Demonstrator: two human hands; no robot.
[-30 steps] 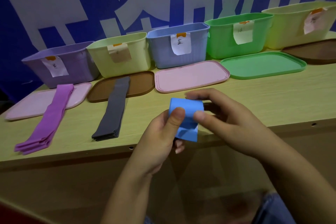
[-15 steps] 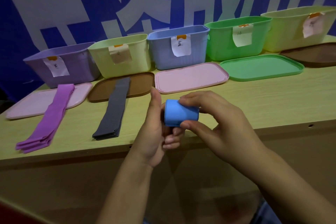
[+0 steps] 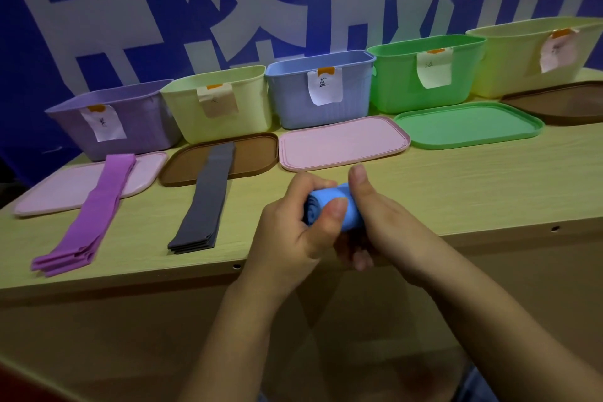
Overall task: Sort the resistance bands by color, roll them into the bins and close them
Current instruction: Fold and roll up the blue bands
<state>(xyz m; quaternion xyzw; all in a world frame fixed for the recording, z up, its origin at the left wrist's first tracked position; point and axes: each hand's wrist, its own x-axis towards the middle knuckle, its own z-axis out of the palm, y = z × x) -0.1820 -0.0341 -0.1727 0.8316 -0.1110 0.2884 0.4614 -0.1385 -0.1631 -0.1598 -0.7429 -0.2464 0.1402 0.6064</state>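
Observation:
Both hands hold a rolled blue band [image 3: 329,207] just above the table's front edge. My left hand [image 3: 293,232] grips the roll's left end, its thumb across the front. From the right, my right hand [image 3: 381,222] wraps the roll with its thumb up. A purple band [image 3: 94,215] lies folded flat at the left, partly on a pink lid [image 3: 65,186]. Further right, a dark grey band [image 3: 208,199] lies flat, its far end on a brown lid [image 3: 254,153]. The blue bin [image 3: 293,98] stands open behind the hands.
A row of open bins lines the back: purple [image 3: 143,127], pale yellow [image 3: 248,101], blue, green [image 3: 398,85], pale yellow [image 3: 509,68]. Lids lie in front: another pink [image 3: 342,143], green [image 3: 470,124], another brown [image 3: 561,101]. A blue banner hangs behind.
The loose tail of the blue band has been wound in. The roll has turned so its spiral end faces left, and both hands have closed tighter round it.

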